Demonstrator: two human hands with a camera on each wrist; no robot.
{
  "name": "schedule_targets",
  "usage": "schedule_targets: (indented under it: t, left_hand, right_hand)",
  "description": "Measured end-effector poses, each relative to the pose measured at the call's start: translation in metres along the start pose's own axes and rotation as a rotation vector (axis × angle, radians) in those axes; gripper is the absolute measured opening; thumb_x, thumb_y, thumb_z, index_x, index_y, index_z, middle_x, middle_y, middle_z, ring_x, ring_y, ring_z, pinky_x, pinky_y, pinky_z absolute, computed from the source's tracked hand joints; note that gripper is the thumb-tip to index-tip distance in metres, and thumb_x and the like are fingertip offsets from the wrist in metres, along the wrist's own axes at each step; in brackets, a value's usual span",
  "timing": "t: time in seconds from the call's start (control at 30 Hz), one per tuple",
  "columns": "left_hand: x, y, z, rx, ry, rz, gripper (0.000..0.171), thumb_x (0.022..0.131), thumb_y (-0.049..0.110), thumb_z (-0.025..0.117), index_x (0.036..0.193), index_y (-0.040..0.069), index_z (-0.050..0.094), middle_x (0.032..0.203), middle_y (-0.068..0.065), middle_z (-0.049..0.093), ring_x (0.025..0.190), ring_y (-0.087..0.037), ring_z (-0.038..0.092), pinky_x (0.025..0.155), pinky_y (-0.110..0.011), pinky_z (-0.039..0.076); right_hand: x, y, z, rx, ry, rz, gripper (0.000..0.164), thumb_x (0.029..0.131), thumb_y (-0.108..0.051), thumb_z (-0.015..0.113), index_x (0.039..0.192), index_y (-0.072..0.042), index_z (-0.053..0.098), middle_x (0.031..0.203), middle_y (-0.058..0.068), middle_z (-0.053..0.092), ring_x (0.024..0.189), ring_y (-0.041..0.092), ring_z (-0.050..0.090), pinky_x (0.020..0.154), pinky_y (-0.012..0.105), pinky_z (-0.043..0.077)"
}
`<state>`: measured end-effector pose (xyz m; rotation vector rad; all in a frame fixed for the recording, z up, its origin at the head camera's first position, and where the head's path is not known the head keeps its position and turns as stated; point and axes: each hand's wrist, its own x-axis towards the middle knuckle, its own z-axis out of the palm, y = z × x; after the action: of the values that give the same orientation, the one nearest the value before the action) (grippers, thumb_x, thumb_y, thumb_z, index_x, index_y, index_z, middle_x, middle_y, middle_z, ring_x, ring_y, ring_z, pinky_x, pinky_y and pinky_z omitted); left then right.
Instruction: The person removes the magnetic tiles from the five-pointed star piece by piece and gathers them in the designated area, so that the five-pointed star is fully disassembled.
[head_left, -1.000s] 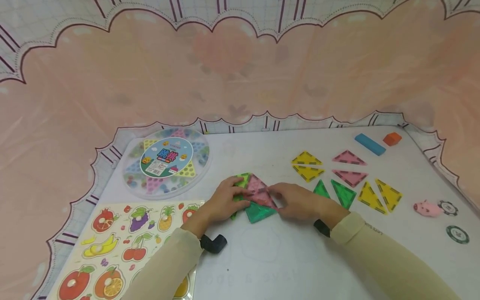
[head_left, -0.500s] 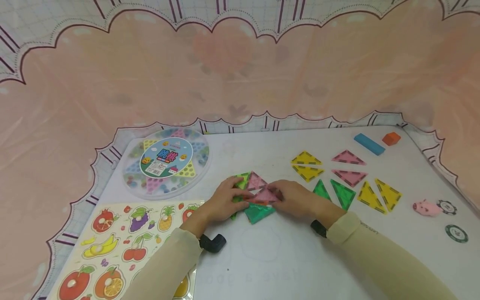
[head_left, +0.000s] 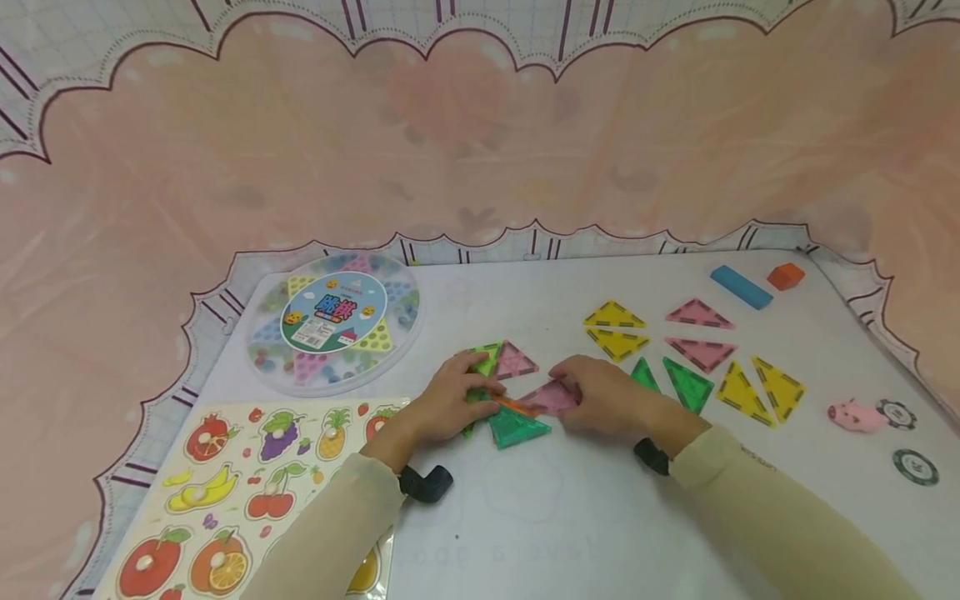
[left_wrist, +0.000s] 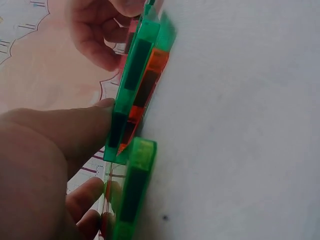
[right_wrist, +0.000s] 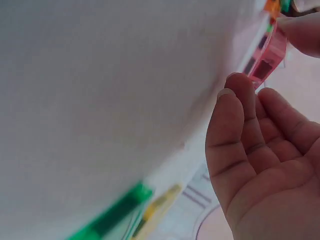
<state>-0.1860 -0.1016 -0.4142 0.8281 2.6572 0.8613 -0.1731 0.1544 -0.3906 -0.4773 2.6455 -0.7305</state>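
Observation:
My right hand (head_left: pixel 603 400) pinches a pink triangular magnetic tile (head_left: pixel 551 397) between thumb and fingers; its near side is tilted up in the right wrist view. An orange tile (left_wrist: pixel 150 75) shows beneath a green triangular tile (left_wrist: pixel 131 82) in the left wrist view. My left hand (head_left: pixel 453 396) rests over this cluster, thumb on the green tile and fingers on a light green tile (head_left: pixel 489 357), partly covering it. Another pink triangular tile (head_left: pixel 515 360) lies flat against the light green one, just beyond the fingertips.
Yellow (head_left: pixel 615 314), pink (head_left: pixel 699 313) and green (head_left: pixel 688 386) triangular tiles lie in pairs to the right. Beyond them are a blue block (head_left: pixel 741 287), an orange block (head_left: pixel 786 276), a pink pig (head_left: pixel 853 416) and round chips. A round game box (head_left: pixel 333 321) and fruit puzzle board (head_left: pixel 247 454) lie left.
The right hand has drawn the lower pink tile away from the upper one, toward the right, exposing an orange tile edge. My left hand stays in place on the cluster.

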Motion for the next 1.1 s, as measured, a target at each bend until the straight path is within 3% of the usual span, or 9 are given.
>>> schedule_targets:
  t: [0.23, 0.37, 0.5, 0.6, 0.77, 1.1]
  left_hand:
    - [0.001, -0.001, 0.0, -0.05, 0.034, -0.014, 0.025, 0.085, 0.03, 0.06, 0.109, 0.022, 0.062, 0.141, -0.004, 0.03, 0.132, -0.025, 0.013, 0.104, -0.043, 0.011]
    - [0.001, -0.002, 0.001, -0.074, 0.05, -0.02, 0.025, 0.085, 0.028, 0.06, 0.109, 0.019, 0.061, 0.14, -0.004, 0.032, 0.131, -0.025, 0.015, 0.104, -0.042, 0.013]
    - [0.001, -0.003, 0.002, -0.073, 0.058, -0.026, 0.029, 0.086, 0.028, 0.06, 0.113, 0.018, 0.06, 0.14, -0.003, 0.032, 0.131, -0.025, 0.017, 0.104, -0.042, 0.014]
    - [0.0, -0.003, 0.002, -0.061, 0.057, -0.028, 0.034, 0.086, 0.03, 0.059, 0.118, 0.018, 0.058, 0.14, -0.002, 0.032, 0.131, -0.024, 0.017, 0.103, -0.042, 0.015]
    - [0.0, -0.003, 0.002, -0.048, 0.047, -0.038, 0.039, 0.086, 0.031, 0.059, 0.123, 0.018, 0.055, 0.14, -0.001, 0.032, 0.131, -0.023, 0.017, 0.103, -0.041, 0.016]
    - [0.004, -0.004, 0.006, -0.015, 0.064, -0.028, 0.033, 0.087, 0.033, 0.057, 0.118, 0.021, 0.06, 0.138, -0.002, 0.034, 0.129, -0.024, 0.02, 0.103, -0.04, 0.016]
  right_hand:
    - [-0.007, 0.013, -0.02, -0.023, 0.088, 0.054, 0.056, 0.076, -0.03, 0.068, 0.126, -0.015, 0.047, 0.095, 0.001, 0.051, 0.082, 0.019, 0.047, 0.067, 0.031, 0.043]
    - [-0.004, 0.021, -0.025, -0.049, 0.133, 0.044, 0.057, 0.077, -0.031, 0.068, 0.125, -0.01, 0.048, 0.106, 0.005, 0.053, 0.089, 0.022, 0.048, 0.075, 0.038, 0.044]
    - [0.001, 0.029, -0.026, -0.042, 0.144, 0.037, 0.057, 0.077, -0.031, 0.068, 0.124, -0.005, 0.049, 0.122, 0.01, 0.049, 0.106, 0.026, 0.045, 0.09, 0.045, 0.037]
    - [0.005, 0.033, -0.026, -0.048, 0.153, 0.026, 0.055, 0.077, -0.03, 0.067, 0.123, -0.003, 0.05, 0.125, 0.012, 0.048, 0.114, 0.028, 0.042, 0.095, 0.047, 0.032]
    - [0.012, 0.038, -0.026, -0.083, 0.163, 0.038, 0.053, 0.077, -0.029, 0.066, 0.122, -0.004, 0.052, 0.122, 0.012, 0.051, 0.11, 0.027, 0.044, 0.094, 0.046, 0.033]
    - [0.023, 0.036, -0.025, -0.119, 0.148, 0.019, 0.052, 0.078, -0.031, 0.066, 0.12, -0.003, 0.053, 0.117, 0.011, 0.055, 0.106, 0.027, 0.047, 0.093, 0.047, 0.034]
